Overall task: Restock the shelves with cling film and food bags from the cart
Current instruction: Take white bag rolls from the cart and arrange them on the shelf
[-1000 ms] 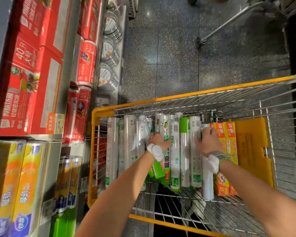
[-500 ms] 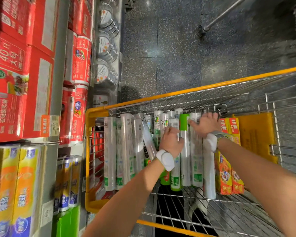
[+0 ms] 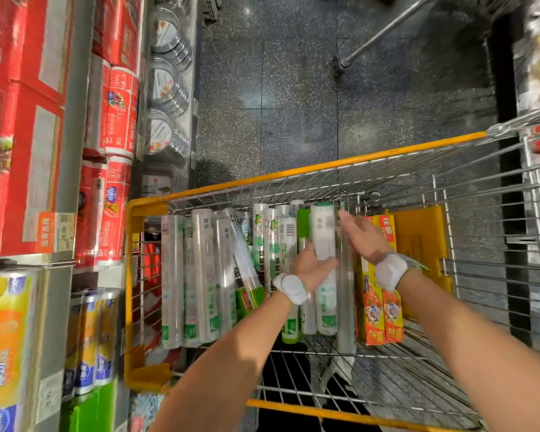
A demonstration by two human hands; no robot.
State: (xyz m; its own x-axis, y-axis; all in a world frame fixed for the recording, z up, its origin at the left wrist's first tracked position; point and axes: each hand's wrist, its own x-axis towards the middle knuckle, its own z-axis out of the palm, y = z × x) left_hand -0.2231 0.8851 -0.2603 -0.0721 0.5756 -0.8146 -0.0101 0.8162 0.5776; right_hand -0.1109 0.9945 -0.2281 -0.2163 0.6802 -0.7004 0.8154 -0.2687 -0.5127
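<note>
A yellow-rimmed wire cart (image 3: 293,174) holds several cling film rolls (image 3: 200,275) lying side by side and two orange food bag boxes (image 3: 378,307) at their right. My left hand (image 3: 309,266) grips the lower part of one white cling film roll (image 3: 323,229), lifted and tilted above the others. My right hand (image 3: 360,232) is beside that roll's upper end, fingers straight and spread, touching it or just off it. Both wrists wear white bands.
Shelves (image 3: 60,260) run along the left with red boxes (image 3: 19,151), red-labelled rolls (image 3: 116,169), yellow boxes (image 3: 7,338) and clear lidded containers (image 3: 169,88). A yellow flap (image 3: 421,244) stands in the cart's right part. Dark speckled floor (image 3: 278,104) lies beyond the cart.
My left hand moved right and picked one white roll up out of the row. My right hand let go of the rolls and opened beside it.
</note>
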